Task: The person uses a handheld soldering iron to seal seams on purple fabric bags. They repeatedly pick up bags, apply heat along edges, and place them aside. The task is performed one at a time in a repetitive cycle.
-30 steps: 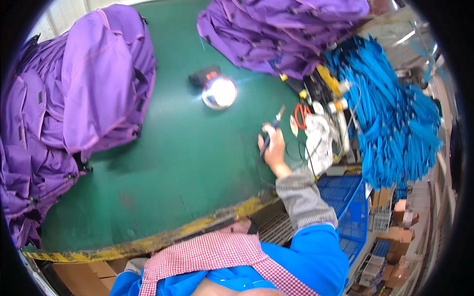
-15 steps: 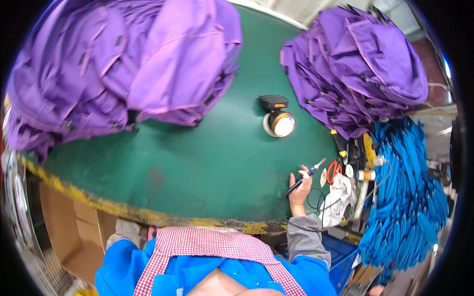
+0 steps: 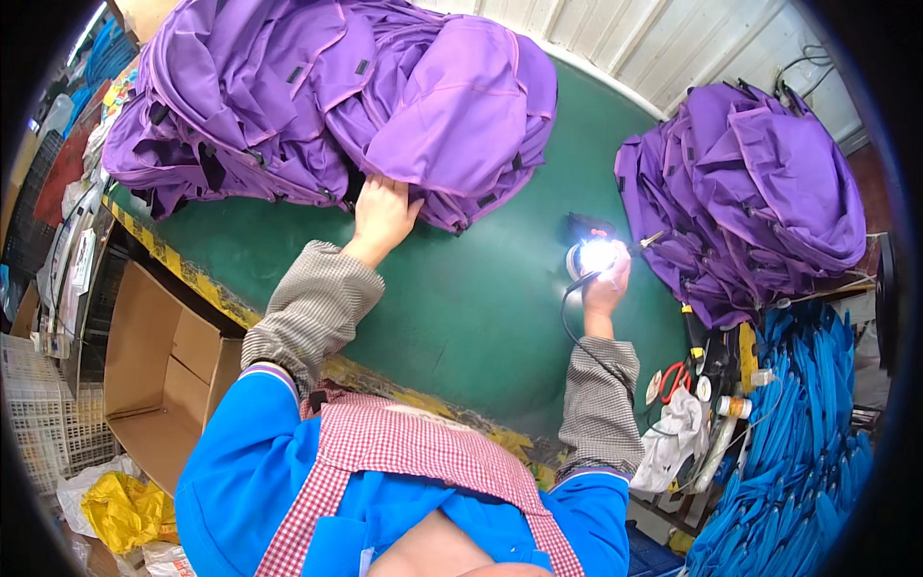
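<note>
My left hand [image 3: 385,219] has its fingers closed on the lower edge of a purple fabric bag [image 3: 447,130] in the large left pile; its fingertips are partly hidden by the cloth. Further right, my right hand [image 3: 610,287] grips a soldering iron, whose metal tip [image 3: 653,238] points up and right toward the second pile of purple bags [image 3: 745,197]. The iron's dark cable [image 3: 565,313] loops down along my forearm. Directly beside this hand, a lit headlamp [image 3: 595,256] glares and hides part of the fingers and the handle.
Green table [image 3: 461,327] has a worn yellow-black edge. At right lie red-handled scissors [image 3: 674,381], a white cloth [image 3: 676,438], a small white bottle [image 3: 734,407] and hanging blue straps [image 3: 793,433]. An open cardboard box [image 3: 159,356] and yellow plastic bag [image 3: 130,510] are at lower left.
My left hand has come up from below the table edge onto the purple bag. My right hand has moved the soldering iron forward to the headlamp. The whole view has shifted.
</note>
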`<state>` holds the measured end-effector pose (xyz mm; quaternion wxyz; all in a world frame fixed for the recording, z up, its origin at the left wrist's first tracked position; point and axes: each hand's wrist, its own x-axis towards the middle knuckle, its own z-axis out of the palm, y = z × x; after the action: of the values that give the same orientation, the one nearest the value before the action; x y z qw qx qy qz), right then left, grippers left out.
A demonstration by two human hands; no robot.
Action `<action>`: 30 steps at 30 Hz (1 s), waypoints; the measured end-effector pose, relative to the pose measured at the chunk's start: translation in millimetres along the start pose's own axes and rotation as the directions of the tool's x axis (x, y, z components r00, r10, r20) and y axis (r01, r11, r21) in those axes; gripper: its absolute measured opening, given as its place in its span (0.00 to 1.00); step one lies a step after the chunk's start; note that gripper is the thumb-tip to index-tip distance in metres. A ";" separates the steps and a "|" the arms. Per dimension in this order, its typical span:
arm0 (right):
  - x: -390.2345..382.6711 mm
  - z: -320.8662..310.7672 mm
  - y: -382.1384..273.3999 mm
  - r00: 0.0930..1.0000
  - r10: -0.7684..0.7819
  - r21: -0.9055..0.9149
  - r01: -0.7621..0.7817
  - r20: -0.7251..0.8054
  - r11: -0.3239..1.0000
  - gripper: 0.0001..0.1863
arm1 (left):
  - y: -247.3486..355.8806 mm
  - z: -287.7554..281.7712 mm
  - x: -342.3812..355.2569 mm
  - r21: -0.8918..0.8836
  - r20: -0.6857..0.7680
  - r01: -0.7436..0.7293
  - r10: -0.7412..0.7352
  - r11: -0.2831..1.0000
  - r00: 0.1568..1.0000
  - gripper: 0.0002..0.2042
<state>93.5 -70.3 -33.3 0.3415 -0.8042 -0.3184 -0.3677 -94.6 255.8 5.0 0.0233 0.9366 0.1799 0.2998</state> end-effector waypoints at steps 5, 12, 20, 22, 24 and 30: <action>-14.7 36.1 -9.3 0.927 0.354 0.383 -0.375 0.126 0.844 0.22 | 4.8 43.7 31.1 0.060 0.180 0.000 -0.010 0.998 0.984 0.27; 16.4 99.5 -87.6 0.962 0.259 0.073 -0.265 0.080 0.961 0.32 | 3.1 -16.9 110.4 -0.713 0.207 0.267 -0.170 0.648 0.963 0.28; 81.9 31.1 -116.4 0.960 0.213 0.545 -0.081 -0.184 0.835 0.20 | 37.8 -69.7 161.2 -0.973 -0.136 -0.210 -0.494 -0.096 0.858 0.10; 87.9 13.3 -131.8 0.964 0.195 0.589 -0.054 -0.180 0.806 0.18 | 38.4 -58.8 168.2 -0.953 -0.223 -0.291 -0.463 -0.080 0.858 0.10; 81.6 -3.5 -139.3 0.964 0.213 0.658 -0.059 -0.157 0.751 0.17 | 46.2 -71.7 179.5 -0.936 -0.227 -0.314 -0.408 -0.159 0.884 0.10; 67.1 -23.7 -155.6 0.970 0.166 0.641 -0.015 -0.176 0.768 0.13 | 73.1 -45.0 160.4 -0.934 -0.345 -0.351 -0.434 0.068 0.832 0.14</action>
<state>1.3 16.4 81.8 0.6436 -0.6099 -0.3439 -0.3091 24.6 240.9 141.7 0.6116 0.5216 -0.0481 0.5929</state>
